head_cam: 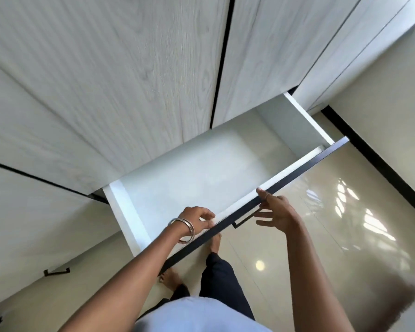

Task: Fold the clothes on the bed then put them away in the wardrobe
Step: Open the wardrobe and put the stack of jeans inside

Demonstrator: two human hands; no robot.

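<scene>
The wardrobe (130,80) fills the upper view, its pale wood-grain doors closed, and one drawer (189,178) stands pulled out over the glossy floor (345,224). The left hand (197,219) curls its fingers (207,220) over the drawer's front edge, gripping it near the left corner. The right hand (277,212) rests with loosely spread fingers against the same edge, just above the dark handle (243,220). No clothes show.

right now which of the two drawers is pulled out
The right-hand drawer, the one both hands touch at its front edge, is pulled out, its white inside showing. The lower-left drawer with the small dark handle sits flush and closed.
</scene>
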